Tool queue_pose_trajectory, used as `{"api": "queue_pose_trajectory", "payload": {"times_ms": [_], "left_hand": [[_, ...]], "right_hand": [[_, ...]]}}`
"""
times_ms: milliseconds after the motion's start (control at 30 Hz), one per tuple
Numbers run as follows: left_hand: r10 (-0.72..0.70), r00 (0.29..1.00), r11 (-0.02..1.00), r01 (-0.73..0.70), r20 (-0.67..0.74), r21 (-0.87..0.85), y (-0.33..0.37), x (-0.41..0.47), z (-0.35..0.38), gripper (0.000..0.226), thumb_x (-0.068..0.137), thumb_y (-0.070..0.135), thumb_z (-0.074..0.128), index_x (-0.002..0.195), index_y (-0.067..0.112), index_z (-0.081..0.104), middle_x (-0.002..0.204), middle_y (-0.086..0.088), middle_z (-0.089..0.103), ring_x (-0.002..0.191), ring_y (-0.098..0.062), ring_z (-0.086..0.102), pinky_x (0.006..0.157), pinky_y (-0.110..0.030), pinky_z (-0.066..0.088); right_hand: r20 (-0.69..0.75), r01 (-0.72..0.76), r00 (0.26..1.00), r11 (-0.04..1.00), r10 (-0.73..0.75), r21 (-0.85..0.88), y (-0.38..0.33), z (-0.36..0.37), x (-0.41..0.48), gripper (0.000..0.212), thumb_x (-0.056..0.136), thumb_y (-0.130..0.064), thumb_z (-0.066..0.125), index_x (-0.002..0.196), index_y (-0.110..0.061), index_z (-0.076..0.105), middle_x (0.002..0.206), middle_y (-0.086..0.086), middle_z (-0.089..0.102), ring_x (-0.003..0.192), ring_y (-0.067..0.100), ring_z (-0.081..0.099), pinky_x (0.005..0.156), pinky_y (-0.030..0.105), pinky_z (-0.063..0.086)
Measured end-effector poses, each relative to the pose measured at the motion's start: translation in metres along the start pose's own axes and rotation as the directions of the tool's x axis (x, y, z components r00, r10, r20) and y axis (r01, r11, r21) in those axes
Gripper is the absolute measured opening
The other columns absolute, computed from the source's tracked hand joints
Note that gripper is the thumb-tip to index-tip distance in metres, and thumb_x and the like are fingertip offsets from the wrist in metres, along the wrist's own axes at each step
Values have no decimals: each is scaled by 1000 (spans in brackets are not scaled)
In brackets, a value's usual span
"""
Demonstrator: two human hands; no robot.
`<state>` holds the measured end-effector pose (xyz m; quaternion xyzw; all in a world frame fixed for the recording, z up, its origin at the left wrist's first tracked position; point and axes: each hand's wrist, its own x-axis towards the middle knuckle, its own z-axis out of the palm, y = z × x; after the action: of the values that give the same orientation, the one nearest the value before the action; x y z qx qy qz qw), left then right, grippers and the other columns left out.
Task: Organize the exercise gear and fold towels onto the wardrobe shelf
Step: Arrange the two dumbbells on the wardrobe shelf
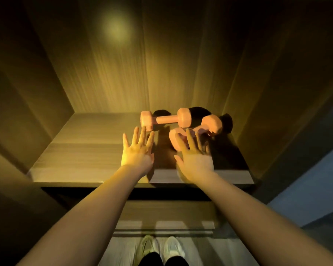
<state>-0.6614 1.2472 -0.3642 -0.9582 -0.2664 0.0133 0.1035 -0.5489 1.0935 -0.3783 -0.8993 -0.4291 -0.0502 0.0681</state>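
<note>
Both hands out over the wardrobe shelf, palms down, fingers spread. Left hand empty, grip wide, fingertips just short of the near head of the first dumbbell, not clearly touching. Right hand also spread wide, holding nothing; fingers lie over the near head of the second dumbbell, contact hard to tell through motion blur.

Both pink dumbbells on the shelf, right of centre, toward the back. First lies crosswise, parallel to the back wall. Second angled, far head near the right side panel, near head pointing at the front edge. Inner heads close together, possibly touching. No towels in view. Rest of shelf bare to the left. Feet in pale shoes below, on the floor.

Probable step: lining up or pushing the weights into place.

Risks, judged from this:
- Flat open-palm push on a round head could roll the angled dumbbell toward the front edge and off, straight above the shoes.
- Nudging one weight into the other could knock it askew.
- Fingers between the two heads could get pinched.
- Dim, yellow light and hard shadows make gaps hard to read.
</note>
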Motion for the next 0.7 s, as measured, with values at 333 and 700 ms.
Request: {"api": "queue_pose_trajectory", "payload": {"times_ms": [333,700], "left_hand": [[104,992,994,-102,-67,30,-14,94,1,67,98,28,39,155,17,6,163,-7,-5,149,-32,-8,118,-56,11],[188,975,977,-174,-116,122,-25,97,-16,50,95,25,46,144,26,33,130,5,48,118,-25,38,78,-31,41]], "right_hand": [[-124,39,992,968,-8,248,14,24,56,56,95,-32,53,143,-30,24,136,8,48,111,29,60,79,41,57],[20,-59,998,915,55,399,35,22,34,60,93,-45,51,141,-44,15,144,1,40,125,30,48,94,39,44]]}}
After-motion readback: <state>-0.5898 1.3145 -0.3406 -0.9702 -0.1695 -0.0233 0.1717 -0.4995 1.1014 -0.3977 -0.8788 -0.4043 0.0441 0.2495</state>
